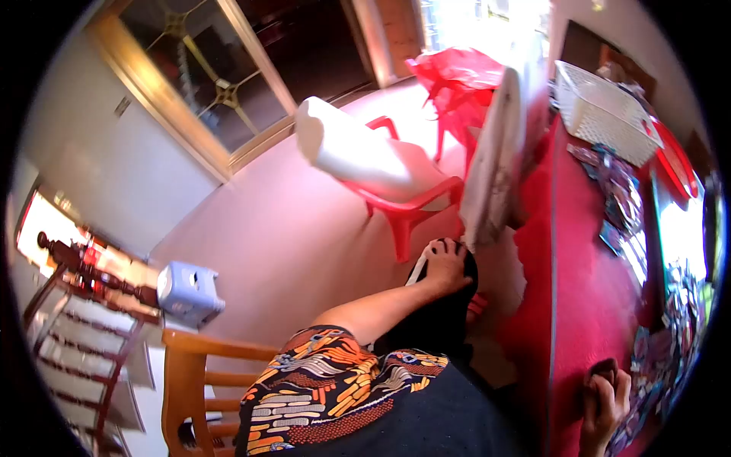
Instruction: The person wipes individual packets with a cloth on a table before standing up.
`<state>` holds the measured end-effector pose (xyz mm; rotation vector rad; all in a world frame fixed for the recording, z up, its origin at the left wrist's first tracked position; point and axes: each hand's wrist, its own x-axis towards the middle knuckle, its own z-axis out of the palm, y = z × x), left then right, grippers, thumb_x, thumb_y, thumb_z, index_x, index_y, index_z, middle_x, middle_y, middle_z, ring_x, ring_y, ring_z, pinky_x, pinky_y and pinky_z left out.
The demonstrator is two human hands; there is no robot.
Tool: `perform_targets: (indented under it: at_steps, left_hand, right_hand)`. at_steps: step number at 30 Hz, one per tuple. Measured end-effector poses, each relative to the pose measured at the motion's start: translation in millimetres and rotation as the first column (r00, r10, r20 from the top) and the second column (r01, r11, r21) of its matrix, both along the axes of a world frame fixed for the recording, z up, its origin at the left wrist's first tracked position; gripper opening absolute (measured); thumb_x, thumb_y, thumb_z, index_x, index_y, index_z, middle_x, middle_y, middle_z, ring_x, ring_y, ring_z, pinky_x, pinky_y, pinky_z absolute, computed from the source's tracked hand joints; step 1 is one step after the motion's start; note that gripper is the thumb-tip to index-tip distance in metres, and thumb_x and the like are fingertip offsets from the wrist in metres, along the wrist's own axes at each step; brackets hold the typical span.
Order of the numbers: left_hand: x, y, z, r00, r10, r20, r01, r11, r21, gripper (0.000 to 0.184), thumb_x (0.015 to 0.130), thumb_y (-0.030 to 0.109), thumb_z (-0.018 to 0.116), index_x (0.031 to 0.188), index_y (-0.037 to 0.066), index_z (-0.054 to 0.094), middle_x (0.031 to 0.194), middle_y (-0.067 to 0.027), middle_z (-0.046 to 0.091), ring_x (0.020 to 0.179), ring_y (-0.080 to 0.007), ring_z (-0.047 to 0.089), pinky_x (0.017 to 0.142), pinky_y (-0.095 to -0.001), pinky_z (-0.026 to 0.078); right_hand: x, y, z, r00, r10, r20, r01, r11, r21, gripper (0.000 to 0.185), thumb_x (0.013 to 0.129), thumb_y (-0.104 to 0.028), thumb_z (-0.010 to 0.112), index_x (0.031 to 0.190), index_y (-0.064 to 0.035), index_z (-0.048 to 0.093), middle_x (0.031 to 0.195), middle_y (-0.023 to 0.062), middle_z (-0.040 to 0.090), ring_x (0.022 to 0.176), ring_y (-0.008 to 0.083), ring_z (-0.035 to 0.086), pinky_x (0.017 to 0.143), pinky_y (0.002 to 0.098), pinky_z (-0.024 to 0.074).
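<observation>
My left hand (pixel 447 266) rests on the knee of my black trousers (pixel 426 324), its fingers spread over the cloth. At the lower right, my right hand (pixel 605 400) is above the red-covered table (pixel 579 305), its fingers closed around a small dark object (pixel 604 370) that I cannot identify. Beside that hand lies a long heap of small dark packets (pixel 662 358). More packets (pixel 620 194) lie farther up the table.
A white basket (pixel 605 110) and a red tray (pixel 674 160) stand at the table's far end. Ahead is a red chair (pixel 407 217) bearing a white roll (pixel 343 145). A blue-grey stool (pixel 188 291) and wooden railing (pixel 87 335) are at left.
</observation>
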<state>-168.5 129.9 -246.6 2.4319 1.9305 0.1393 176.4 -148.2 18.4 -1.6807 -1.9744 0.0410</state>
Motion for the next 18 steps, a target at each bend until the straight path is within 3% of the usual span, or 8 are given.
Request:
perform_targets:
  at_steps: [1,3,7,11,12,15,16,18]
  left_hand:
    - [-1,-6,-4,0.996,-0.026,-0.082,0.023,0.999,-0.03,0.096,0.074,0.067,0.084,0.152,0.018,0.059,0.158,-0.0349,0.04,0.136,-0.0615,0.043,0.099,-0.0731,0.042]
    - [-11,-11,-8,0.994,-0.033,-0.103,0.03,0.999,-0.03,0.099,0.073,0.068,0.083,0.155,0.019,0.057,0.16,-0.0385,0.037,0.137,-0.0647,0.039,0.096,-0.0778,0.04]
    - [-35,-4,-22,0.997,-0.045,-0.057,0.041,0.997,-0.065,0.097,0.071,0.068,0.083,0.155,0.024,0.06,0.159,-0.0351,0.038,0.135,-0.0632,0.041,0.091,-0.0786,0.041]
    - [-50,1,-10,0.997,-0.072,-0.002,0.071,0.985,-0.158,0.091,0.07,0.067,0.083,0.15,0.025,0.066,0.155,-0.0298,0.046,0.135,-0.0613,0.043,0.095,-0.0766,0.041]
    - [-57,8,-13,0.995,-0.088,0.039,0.093,0.984,-0.155,0.089,0.071,0.066,0.085,0.149,0.027,0.067,0.153,-0.0233,0.051,0.139,-0.0534,0.045,0.101,-0.071,0.045]
    - [-82,26,-2,0.948,0.002,0.318,0.103,0.944,-0.314,0.089,0.073,0.065,0.086,0.151,0.028,0.066,0.151,-0.0177,0.054,0.142,-0.0441,0.047,0.106,-0.0638,0.048]
    - [-82,24,2,0.934,0.113,0.34,0.005,0.944,-0.329,0.088,0.075,0.064,0.086,0.151,0.026,0.066,0.149,-0.0156,0.057,0.145,-0.038,0.049,0.113,-0.0588,0.049]
    - [-79,24,6,0.924,0.181,0.338,-0.055,0.935,-0.351,0.088,0.075,0.063,0.087,0.15,0.023,0.066,0.148,-0.016,0.058,0.144,-0.0395,0.049,0.112,-0.06,0.049]
  right_hand:
    - [4,4,-9,0.999,-0.03,0.015,0.029,0.998,0.059,0.017,0.091,-0.012,0.08,0.107,-0.0093,0.077,0.107,0.0179,0.063,0.094,0.0387,0.066,0.079,0.0475,0.0533]
    - [12,7,3,0.978,0.04,0.205,-0.058,0.995,0.084,0.021,0.097,-0.017,0.085,0.117,-0.015,0.084,0.117,0.0165,0.076,0.102,0.0375,0.075,0.087,0.0452,0.0639]
    - [9,15,3,0.974,0.026,0.224,-0.045,0.996,0.08,0.021,0.094,-0.017,0.087,0.115,-0.0158,0.085,0.117,0.016,0.076,0.101,0.0367,0.075,0.086,0.046,0.0636]
    - [18,14,-7,0.97,0.004,0.244,-0.037,0.991,0.128,0.02,0.095,-0.021,0.088,0.114,-0.015,0.086,0.113,0.0163,0.075,0.099,0.0362,0.075,0.085,0.0453,0.064]
    - [13,16,-6,0.973,0.002,0.23,-0.04,0.987,0.159,0.02,0.094,-0.022,0.089,0.113,-0.0145,0.086,0.111,0.0166,0.075,0.097,0.0362,0.075,0.083,0.0457,0.0639]
    - [8,19,-4,0.974,-0.013,0.226,-0.027,0.984,0.174,0.021,0.093,-0.023,0.09,0.112,-0.014,0.086,0.11,0.0171,0.075,0.094,0.0364,0.074,0.08,0.0458,0.0636]
    - [3,19,-2,0.971,-0.031,0.239,-0.016,0.982,0.19,0.02,0.094,-0.02,0.088,0.113,-0.0141,0.086,0.11,0.0173,0.075,0.095,0.0368,0.074,0.081,0.0459,0.0626]
    - [-12,17,3,0.983,-0.072,0.169,0.044,0.986,0.163,0.018,0.096,-0.018,0.086,0.113,-0.014,0.086,0.111,0.0174,0.075,0.096,0.0373,0.073,0.083,0.046,0.0621]
